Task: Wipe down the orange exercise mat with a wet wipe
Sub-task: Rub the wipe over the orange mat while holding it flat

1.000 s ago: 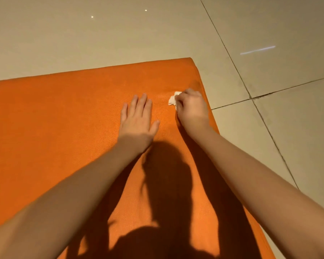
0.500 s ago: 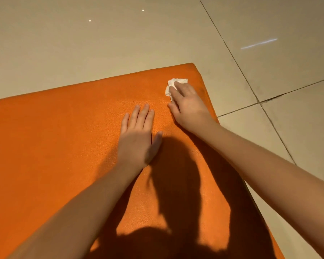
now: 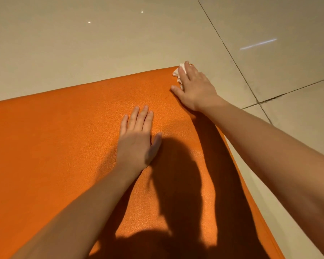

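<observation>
The orange exercise mat [image 3: 64, 146] lies flat on the floor and fills the lower left of the view. My left hand [image 3: 137, 139] rests flat on it near the middle, fingers straight and together. My right hand [image 3: 194, 86] reaches to the mat's far right corner and presses a crumpled white wet wipe [image 3: 177, 72] onto it with straight fingers. Most of the wipe is hidden under that hand; only its left edge shows.
Glossy beige floor tiles [image 3: 120, 43] surround the mat, with dark grout lines [image 3: 258, 100] crossing to the right. The mat's right edge [image 3: 238, 165] runs diagonally under my right forearm. My shadow darkens the mat's near part.
My right hand has slid the wipe away from me along the mat's right side to the far corner, its fingers straightening. My left hand has stayed flat in place.
</observation>
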`<state>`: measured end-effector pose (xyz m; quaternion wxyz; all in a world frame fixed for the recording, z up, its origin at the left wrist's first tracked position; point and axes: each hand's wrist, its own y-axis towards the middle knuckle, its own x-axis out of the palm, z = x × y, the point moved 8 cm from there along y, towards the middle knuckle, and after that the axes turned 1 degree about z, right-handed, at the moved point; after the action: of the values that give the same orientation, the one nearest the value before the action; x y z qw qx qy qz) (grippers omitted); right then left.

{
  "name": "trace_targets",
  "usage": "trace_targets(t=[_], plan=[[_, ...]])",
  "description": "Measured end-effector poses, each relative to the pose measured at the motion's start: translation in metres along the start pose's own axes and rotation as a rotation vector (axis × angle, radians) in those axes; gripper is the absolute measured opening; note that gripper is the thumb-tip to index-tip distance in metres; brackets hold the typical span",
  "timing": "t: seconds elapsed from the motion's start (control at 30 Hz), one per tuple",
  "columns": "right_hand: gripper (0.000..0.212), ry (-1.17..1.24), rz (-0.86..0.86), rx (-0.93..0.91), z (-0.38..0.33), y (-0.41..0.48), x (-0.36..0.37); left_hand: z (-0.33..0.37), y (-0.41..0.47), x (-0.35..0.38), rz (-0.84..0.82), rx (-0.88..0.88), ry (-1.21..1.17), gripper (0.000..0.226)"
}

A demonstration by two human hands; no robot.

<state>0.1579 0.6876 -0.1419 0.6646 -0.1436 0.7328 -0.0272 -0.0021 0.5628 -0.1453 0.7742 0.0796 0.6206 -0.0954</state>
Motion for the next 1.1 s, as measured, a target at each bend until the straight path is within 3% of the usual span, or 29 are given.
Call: trace_targets(t=[0.1,0.27,0.37,0.53,0.73,1.1], plan=[[0.071,0.059,-0.023,0.073,0.002,0.009,-0.002,0.0,0.0,-0.001,-0.01,-0.006,0.0,0.072],[0.071,0.062,0.029,-0.087,-0.002,-0.034,0.002,-0.002,0.003,-0.001,-0.008,-0.006,0.009,0.071],[0.07,0.021,0.035,-0.026,0.015,-0.041,0.005,-0.002,0.003,-0.001,-0.004,-0.001,-0.007,0.073],[0.068,0.18,0.017,0.139,0.022,-0.015,-0.001,-0.002,0.003,-0.002,0.001,-0.001,-0.017,0.072],[0.072,0.116,0.042,-0.029,0.003,-0.088,0.014,-0.001,0.003,-0.001,0.024,0.01,-0.022,0.073],[0.068,0.227,-0.006,0.127,0.028,-0.076,0.016,0.004,0.006,0.004,-0.056,-0.02,0.098,0.074]])
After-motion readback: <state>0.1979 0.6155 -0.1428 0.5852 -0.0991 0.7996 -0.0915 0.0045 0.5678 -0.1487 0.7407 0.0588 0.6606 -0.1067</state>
